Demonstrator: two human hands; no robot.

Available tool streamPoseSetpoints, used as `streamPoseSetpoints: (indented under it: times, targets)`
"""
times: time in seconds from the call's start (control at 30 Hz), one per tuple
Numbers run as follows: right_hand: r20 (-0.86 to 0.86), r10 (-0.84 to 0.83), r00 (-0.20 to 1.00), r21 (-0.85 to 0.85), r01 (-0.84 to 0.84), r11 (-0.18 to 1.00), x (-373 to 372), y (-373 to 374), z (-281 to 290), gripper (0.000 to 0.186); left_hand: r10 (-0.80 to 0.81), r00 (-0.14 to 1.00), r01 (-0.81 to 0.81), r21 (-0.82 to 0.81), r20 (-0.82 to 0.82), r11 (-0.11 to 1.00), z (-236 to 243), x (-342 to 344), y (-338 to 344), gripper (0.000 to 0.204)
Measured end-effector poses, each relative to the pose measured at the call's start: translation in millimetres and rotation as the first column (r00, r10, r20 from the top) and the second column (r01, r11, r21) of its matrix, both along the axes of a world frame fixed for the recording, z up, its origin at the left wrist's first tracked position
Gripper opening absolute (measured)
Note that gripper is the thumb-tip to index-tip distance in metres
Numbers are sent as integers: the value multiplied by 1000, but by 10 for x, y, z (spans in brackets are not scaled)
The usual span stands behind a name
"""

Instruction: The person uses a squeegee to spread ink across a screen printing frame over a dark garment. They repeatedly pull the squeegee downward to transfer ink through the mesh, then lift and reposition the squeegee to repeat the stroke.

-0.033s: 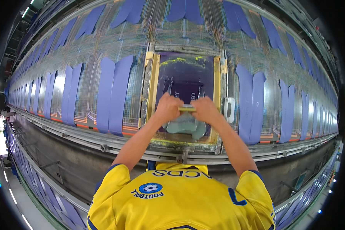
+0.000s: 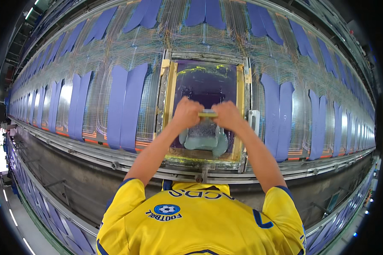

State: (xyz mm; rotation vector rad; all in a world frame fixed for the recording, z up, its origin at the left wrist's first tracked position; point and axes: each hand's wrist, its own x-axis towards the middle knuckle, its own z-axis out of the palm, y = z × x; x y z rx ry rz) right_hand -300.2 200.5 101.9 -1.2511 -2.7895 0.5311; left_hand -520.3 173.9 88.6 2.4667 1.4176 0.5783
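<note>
Both my hands are closed on a squeegee (image 2: 207,114) over a screen-printing frame in the middle of the head view. My left hand (image 2: 187,112) wraps its left end and my right hand (image 2: 228,115) its right end; a short yellowish stretch of the handle shows between them. Beneath lies the dark purple mesh (image 2: 208,83) of the screen frame (image 2: 172,95), which has yellowish inner edges. Grey-green ink (image 2: 200,143) is pooled on the mesh on the near side of the squeegee. Its blade is mostly hidden by my hands.
Purple fabric pieces (image 2: 130,106) lie in pairs along the long table on both sides, with more purple pieces (image 2: 205,12) across the far side. A white handle (image 2: 254,122) stands by the frame's right edge. A metal rail (image 2: 178,174) runs along the near side.
Both hands and the squeegee have moved slightly away from me, up the mesh. The pale lettering seen on the mesh before no longer shows. My grip is unchanged.
</note>
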Motion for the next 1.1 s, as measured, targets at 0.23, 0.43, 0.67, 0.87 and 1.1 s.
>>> streamPoseSetpoints:
  times: [0.23,0.43,0.67,0.87,1.1]
  targets:
    - [-72,-159,985,-18,158,987,-74,666,-386,21,13,996,-19,67,85,998,-363,17,807,20]
    - [-106,-61,992,-87,52,995,50,-755,-338,27,24,981,-23,-11,190,1000,-316,80,-754,15]
    - [-72,-52,996,-54,49,997,-4,526,-239,24,-42,999,41,42,31,998,-215,-10,578,19]
    - [-51,-196,979,-135,188,973,-171,1086,-486,22,16,999,-18,71,33,997,-464,-49,1101,22]
    - [-128,-160,979,-20,159,987,-247,812,-556,21,48,993,-61,115,108,992,-607,-86,784,22]
